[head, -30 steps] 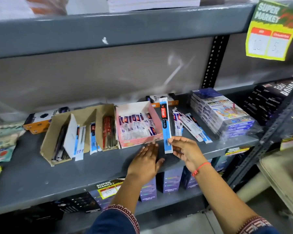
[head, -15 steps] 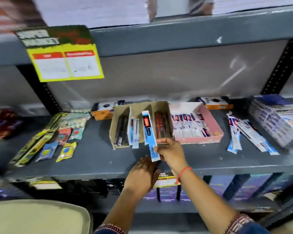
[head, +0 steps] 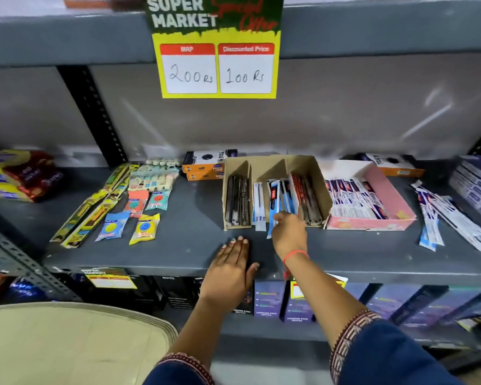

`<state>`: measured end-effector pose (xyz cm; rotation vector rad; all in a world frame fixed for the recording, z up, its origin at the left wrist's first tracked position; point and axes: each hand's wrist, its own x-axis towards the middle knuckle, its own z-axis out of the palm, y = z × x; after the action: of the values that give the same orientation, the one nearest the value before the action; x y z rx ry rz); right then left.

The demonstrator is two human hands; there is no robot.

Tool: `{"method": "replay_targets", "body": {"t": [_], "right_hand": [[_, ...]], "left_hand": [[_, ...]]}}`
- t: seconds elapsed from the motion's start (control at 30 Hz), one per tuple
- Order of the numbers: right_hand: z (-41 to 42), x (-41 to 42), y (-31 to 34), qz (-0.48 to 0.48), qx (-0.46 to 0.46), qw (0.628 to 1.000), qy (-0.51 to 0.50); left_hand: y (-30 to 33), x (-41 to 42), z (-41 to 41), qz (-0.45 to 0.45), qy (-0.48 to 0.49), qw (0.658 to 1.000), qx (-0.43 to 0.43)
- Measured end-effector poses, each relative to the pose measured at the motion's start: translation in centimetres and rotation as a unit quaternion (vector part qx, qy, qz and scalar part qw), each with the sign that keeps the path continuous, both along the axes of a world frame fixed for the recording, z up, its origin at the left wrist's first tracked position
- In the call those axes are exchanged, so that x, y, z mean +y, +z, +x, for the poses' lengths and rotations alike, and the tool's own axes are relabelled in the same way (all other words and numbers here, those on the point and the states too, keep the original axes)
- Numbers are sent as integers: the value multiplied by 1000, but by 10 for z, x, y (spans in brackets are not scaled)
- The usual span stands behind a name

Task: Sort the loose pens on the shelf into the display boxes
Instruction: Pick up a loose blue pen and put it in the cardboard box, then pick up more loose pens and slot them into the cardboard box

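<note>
At the far left of the grey shelf [head: 178, 245] lies a stack of red and yellow packets [head: 20, 175]. Next to it, long yellow-green packs [head: 95, 204] lie slanted, with small blister cards [head: 143, 215] in blue, yellow and orange spread just beside them. Overhead, a yellow price sign [head: 215, 51] hangs from the upper shelf edge.

The left hand [head: 231, 270] rests flat on the shelf near its front edge, palm down, fingers [head: 238, 245] held together and holding nothing.

Behind it stands the brown cardboard box [head: 311, 173], split by dividers. Its left compartment holds dark pens [head: 238, 202]; the middle one holds white and blue packaged pens; the right one holds red pens [head: 307, 198]. The right hand [head: 289, 236], a red thread at its wrist, reaches into the front of the middle compartment, its fingers pinching a blue packaged pen [head: 274, 201] that lies lengthwise in that compartment, its near end sticking out past the box front.

Touching the brown box on the right is a pink box [head: 395, 207] with rows of white and blue pen packets. Further right, loose pens [head: 444, 220] in white and blue wrappers lie scattered on the shelf, near a stack of blue packs at the frame edge.
</note>
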<state>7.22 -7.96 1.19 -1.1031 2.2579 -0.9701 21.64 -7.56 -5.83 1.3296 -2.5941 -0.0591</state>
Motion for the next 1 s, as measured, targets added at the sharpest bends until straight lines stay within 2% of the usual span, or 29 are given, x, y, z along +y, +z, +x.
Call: {"method": "replay_targets", "body": {"t": [0.17,0.43,0.6,0.7,0.8,0.93,1.0], "right_hand": [[-2,-17,7,42,103,993,42],[-8,-28,12,91,253,958,103],[-7,-1,14,29,250,962,102],[-20,26,11,-56,206,972,100],[-54,52,8,-127,217,966,52],[-125,83,7,-137,219,963,-73],[-164,97,5,-110,219,962,-121]], "left_hand": [[0,1,1,9,-13,999,32],[4,1,0,-24,-29,998,53],[4,5,-10,3,1,1000,12],[2,17,-32,8,-56,998,-2],[3,29,-71,4,-95,995,-3],[9,41,-131,12,-127,992,-13],[11,48,-158,14,-136,990,-21]]}}
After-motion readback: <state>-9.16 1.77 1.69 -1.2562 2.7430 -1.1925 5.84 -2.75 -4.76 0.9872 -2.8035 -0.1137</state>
